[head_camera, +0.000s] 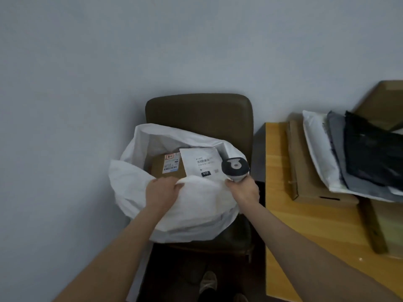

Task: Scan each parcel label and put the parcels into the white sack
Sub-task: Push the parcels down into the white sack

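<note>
Fingers [176, 185]: L hand [162, 192] pinches white sack [196, 208], R hand [244, 191] grips scanner [235, 166].

Before you, sack [192, 212] on the seat of chair [198, 110]; in it, boxed parcel [162, 168] at left, flat parcel [199, 159] overlapping its right edge. Scanner [235, 167] in your right hand [244, 191], at the sack's right rim. To your right, table [305, 232] bearing a row of overlapping parcels [320, 149].

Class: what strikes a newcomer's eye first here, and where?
Centre: a crumpled white plastic sack lies open on the brown chair, its near rim held by the left hand and right hand, the latter also holding a grey-and-black handheld scanner. Right: flat parcels are stacked on the wooden table.
</note>
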